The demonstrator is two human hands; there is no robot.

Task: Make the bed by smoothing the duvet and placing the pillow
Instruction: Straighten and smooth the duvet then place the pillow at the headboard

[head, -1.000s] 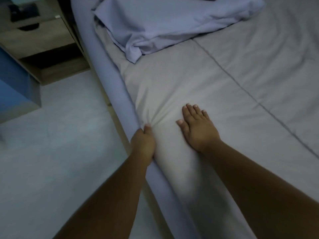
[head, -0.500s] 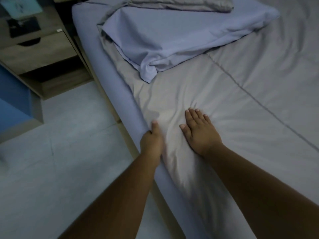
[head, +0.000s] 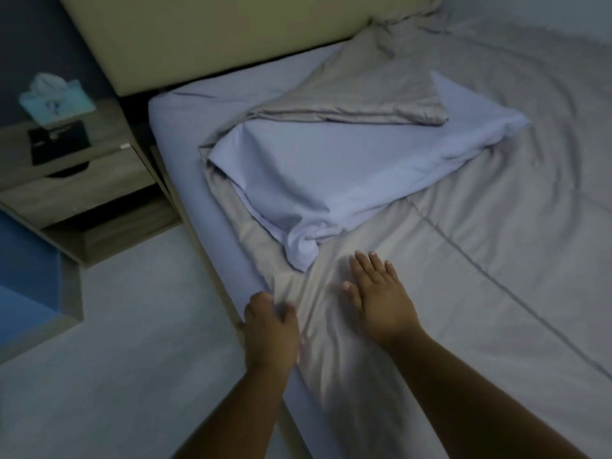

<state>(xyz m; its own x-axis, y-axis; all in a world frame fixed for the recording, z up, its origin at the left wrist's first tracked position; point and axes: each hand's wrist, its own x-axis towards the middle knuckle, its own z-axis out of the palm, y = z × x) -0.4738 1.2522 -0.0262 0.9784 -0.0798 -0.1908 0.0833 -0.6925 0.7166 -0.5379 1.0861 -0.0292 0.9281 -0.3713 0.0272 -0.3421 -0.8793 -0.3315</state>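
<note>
Fold-back of grey fabric duvet (head: 496, 246) lies up-frame, nearer right hand (head: 381, 299), flat open; left hand (head: 270, 329) pinching duvet edge.

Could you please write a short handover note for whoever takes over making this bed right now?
Left hand: at the bed's near edge on the grey duvet; grip unclear.
Right hand: open, flat on the duvet.
Folded-back corner lies bunched near the headboard.
No pillow in view.
Done: near edge mostly flat.
Left: smooth creases, unfold the corner, place the pillow.
</note>
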